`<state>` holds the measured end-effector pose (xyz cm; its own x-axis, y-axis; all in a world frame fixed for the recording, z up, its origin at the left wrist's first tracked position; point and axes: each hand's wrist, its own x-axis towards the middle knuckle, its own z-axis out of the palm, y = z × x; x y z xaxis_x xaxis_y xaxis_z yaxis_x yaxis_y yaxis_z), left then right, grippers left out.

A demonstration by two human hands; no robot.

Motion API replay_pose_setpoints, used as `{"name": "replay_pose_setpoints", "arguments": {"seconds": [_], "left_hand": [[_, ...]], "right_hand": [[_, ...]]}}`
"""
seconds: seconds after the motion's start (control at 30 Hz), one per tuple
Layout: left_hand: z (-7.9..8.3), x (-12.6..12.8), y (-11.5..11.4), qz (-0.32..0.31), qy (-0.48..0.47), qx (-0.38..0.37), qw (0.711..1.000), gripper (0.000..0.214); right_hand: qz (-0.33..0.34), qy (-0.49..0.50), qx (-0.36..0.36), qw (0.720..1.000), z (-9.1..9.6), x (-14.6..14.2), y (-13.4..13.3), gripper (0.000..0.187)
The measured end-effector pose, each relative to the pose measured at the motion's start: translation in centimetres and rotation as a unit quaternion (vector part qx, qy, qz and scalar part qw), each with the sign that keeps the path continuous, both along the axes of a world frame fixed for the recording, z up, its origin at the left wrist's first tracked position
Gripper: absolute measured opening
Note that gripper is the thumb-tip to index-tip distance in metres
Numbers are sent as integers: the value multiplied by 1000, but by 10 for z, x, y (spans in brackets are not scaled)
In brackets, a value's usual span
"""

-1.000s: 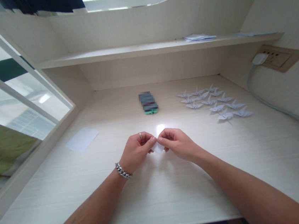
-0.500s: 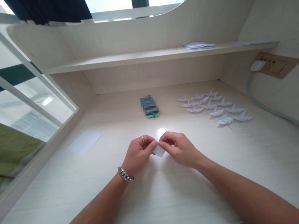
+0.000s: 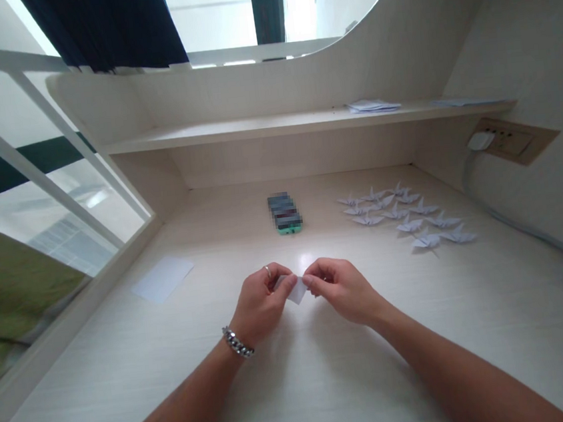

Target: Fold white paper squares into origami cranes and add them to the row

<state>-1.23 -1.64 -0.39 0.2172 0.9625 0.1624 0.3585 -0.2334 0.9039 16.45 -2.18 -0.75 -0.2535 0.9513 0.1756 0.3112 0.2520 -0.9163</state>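
A small piece of folded white paper (image 3: 297, 292) is held between my two hands, just above the desk, with one corner pointing down toward me. My left hand (image 3: 263, 300), with a ring and a chain bracelet at the wrist, pinches its left side between thumb and fingers. On the opposite side my right hand (image 3: 342, 288) pinches the upper right edge. The fingers hide part of the paper, so its full folded shape cannot be made out. Several folded paper cranes (image 3: 396, 212) stand in a group at the back right of the desk.
A blurred-out phone-like object (image 3: 285, 213) lies beyond my hands. One flat white sheet (image 3: 162, 278) is at the left. On the shelf (image 3: 253, 133) rests a stack of paper (image 3: 374, 105). A cable runs from the wall socket (image 3: 515, 139) down the right side.
The camera view has tilted up slightly, so everything sits lower. My fingertips have moved a little apart along the paper's top edge, and more of the paper shows between them.
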Motion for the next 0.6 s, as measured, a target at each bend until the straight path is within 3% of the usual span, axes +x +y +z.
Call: {"name": "replay_pose_setpoints", "arguments": {"seconds": [0.13, 0.6], "left_hand": [[1, 0, 0, -14, -3, -8, 1000, 25], [9, -1, -2, 12, 18, 28, 999, 18]], "right_hand": [[-17, -14, 25, 999, 1, 1, 0, 14], [28, 83, -36, 995, 0, 4, 3, 15]]}}
